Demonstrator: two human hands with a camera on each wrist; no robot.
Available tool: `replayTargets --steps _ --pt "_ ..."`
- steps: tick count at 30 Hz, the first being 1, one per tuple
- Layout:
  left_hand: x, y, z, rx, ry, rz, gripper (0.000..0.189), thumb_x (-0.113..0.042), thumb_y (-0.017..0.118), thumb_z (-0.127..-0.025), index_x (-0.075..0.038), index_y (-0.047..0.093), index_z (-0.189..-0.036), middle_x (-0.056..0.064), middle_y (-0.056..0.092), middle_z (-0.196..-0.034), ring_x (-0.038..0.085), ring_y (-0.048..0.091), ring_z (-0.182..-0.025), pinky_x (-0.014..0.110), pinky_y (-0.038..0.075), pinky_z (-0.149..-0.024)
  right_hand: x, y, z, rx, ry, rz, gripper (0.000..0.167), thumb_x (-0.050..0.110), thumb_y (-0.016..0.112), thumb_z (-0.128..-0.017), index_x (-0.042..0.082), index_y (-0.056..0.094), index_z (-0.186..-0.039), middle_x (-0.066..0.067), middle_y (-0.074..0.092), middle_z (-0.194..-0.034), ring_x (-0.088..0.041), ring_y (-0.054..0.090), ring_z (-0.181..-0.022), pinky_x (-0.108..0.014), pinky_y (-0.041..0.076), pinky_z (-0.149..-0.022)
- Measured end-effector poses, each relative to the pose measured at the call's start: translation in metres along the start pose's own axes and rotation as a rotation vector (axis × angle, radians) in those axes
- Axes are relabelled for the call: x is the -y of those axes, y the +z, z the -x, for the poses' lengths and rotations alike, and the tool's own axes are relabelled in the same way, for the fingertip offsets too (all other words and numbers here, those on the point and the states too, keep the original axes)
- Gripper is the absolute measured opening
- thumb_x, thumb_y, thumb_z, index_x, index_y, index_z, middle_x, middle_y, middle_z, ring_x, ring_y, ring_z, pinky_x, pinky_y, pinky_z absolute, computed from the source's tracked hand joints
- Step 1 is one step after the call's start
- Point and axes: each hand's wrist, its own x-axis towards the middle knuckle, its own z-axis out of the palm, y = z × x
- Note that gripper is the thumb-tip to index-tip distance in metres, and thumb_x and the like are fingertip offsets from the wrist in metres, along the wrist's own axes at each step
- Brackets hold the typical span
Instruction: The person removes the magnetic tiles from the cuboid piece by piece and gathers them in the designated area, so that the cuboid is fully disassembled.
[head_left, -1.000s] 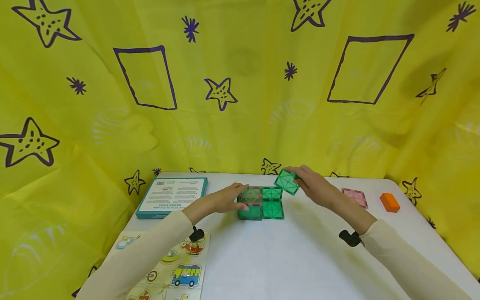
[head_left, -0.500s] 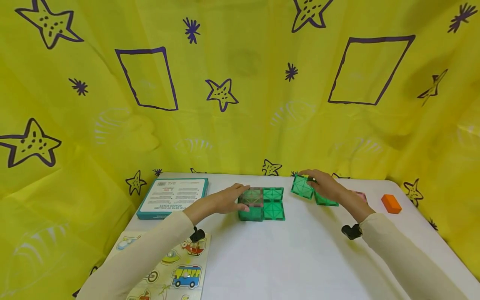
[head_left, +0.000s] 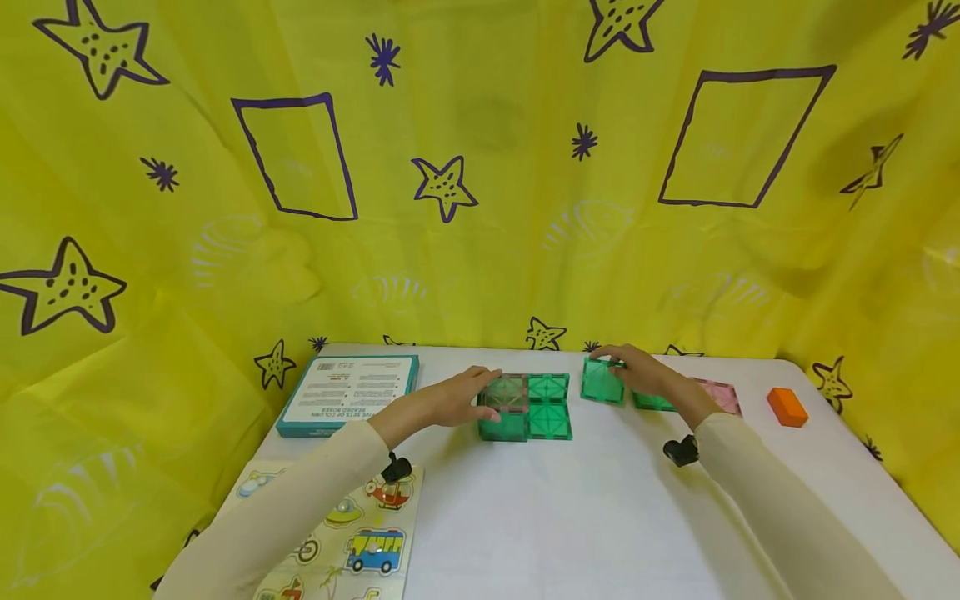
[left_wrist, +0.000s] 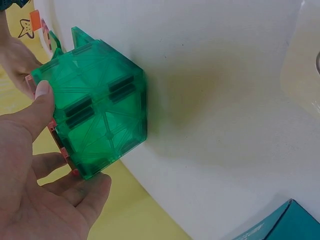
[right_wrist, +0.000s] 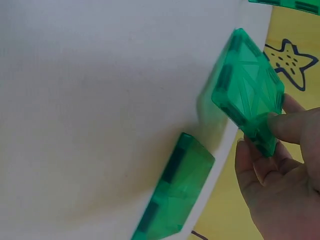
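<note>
My left hand [head_left: 453,400] grips a box of green magnetic tiles [left_wrist: 95,110] with a pink square tile [head_left: 507,392] on top, the thumb near the front edge and fingers at the far side. Joined to its right are two further green tiles [head_left: 550,421], one lying flat and one standing behind it. Between thumb and fingers, my right hand [head_left: 637,371] pinches a single green square magnetic tile [right_wrist: 250,85], held on edge at the table. Another green tile [right_wrist: 180,190] is on the table beside that hand, partly hidden by it in the head view.
A pink tile [head_left: 717,395] and an orange block [head_left: 787,407] are at the right on the white table [head_left: 540,517]. A teal-edged box [head_left: 348,394] and a vehicle puzzle board [head_left: 375,533] lie left. A yellow patterned curtain [head_left: 480,267] hangs behind.
The right hand has carried its green tile rightward and lowered it, turning it more upright. Another green tile now shows beside that hand. My left hand keeps its hold on the box of tiles.
</note>
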Motion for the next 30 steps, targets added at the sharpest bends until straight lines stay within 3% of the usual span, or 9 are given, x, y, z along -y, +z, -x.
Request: replayTargets --steps 5,12,23,30 --pt "0.0 0.001 0.0 -0.002 0.001 0.002 0.083 -0.041 0.065 -0.105 -0.009 0.022 -0.169 0.019 0.029 -0.169 0.036 0.035 -0.155 0.051 0.034 -0.125 -0.01 0.009 -0.003 -0.029 -0.021 -0.005 0.038 -0.01 0.049 -0.104 -0.006 0.059 -0.141 -0.038 0.055 -0.14 -0.054 0.056 -0.121 -0.069 0.049 -0.1" --pt "0.001 0.001 0.0 -0.003 0.005 0.011 0.083 -0.04 0.066 -0.105 -0.009 0.023 -0.169 0.018 0.029 -0.169 0.035 0.036 -0.154 0.051 0.035 -0.125 -0.012 0.02 -0.01 -0.014 0.117 -0.025 0.043 -0.006 0.041 -0.104 0.001 0.057 -0.144 -0.04 0.047 -0.148 -0.059 0.048 -0.134 -0.076 0.038 -0.11" --pt "0.001 0.001 0.0 -0.007 0.017 0.02 0.084 -0.039 0.067 -0.105 -0.006 0.023 -0.168 0.02 0.03 -0.168 0.036 0.038 -0.154 0.05 0.035 -0.125 -0.009 0.035 -0.015 -0.061 0.248 0.043 0.045 0.002 0.037 -0.104 0.009 0.058 -0.144 -0.038 0.046 -0.144 -0.062 0.035 -0.136 -0.084 0.027 -0.106" --pt "0.002 0.001 0.0 -0.006 0.019 0.024 0.083 -0.038 0.066 -0.105 -0.005 0.023 -0.168 0.021 0.03 -0.168 0.037 0.036 -0.154 0.052 0.035 -0.125 -0.007 0.04 -0.015 -0.076 0.253 0.091 0.039 0.002 0.042 -0.108 0.01 0.063 -0.14 -0.034 0.048 -0.138 -0.058 0.041 -0.13 -0.076 0.033 -0.099"
